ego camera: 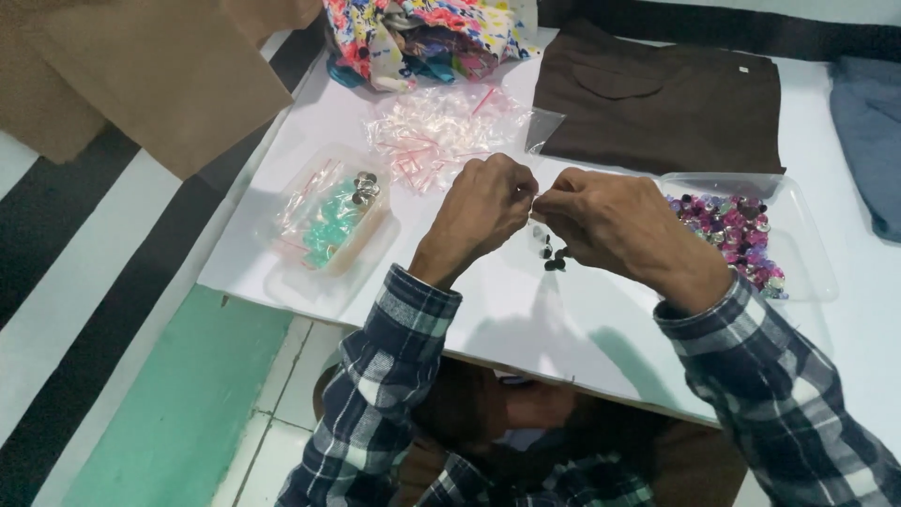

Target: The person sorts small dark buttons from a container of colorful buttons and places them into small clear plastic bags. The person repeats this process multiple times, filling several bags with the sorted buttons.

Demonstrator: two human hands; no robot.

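My left hand (483,208) and my right hand (610,221) meet over the white board (526,319), fingertips pinched together on a small clear plastic bag (537,218) with a few dark buttons (554,259) hanging in its lower part. Both wrists wear plaid sleeves. A clear tray of pink and purple buttons (737,235) sits just right of my right hand. Left of my left hand, a clear tray (328,225) holds filled little bags with green and silver buttons.
A heap of empty small zip bags (441,131) lies behind my hands. Folded brown cloth (662,99) sits at the back right, floral fabric (427,38) at the back, grey cloth (868,131) far right, brown paper (141,66) at the top left.
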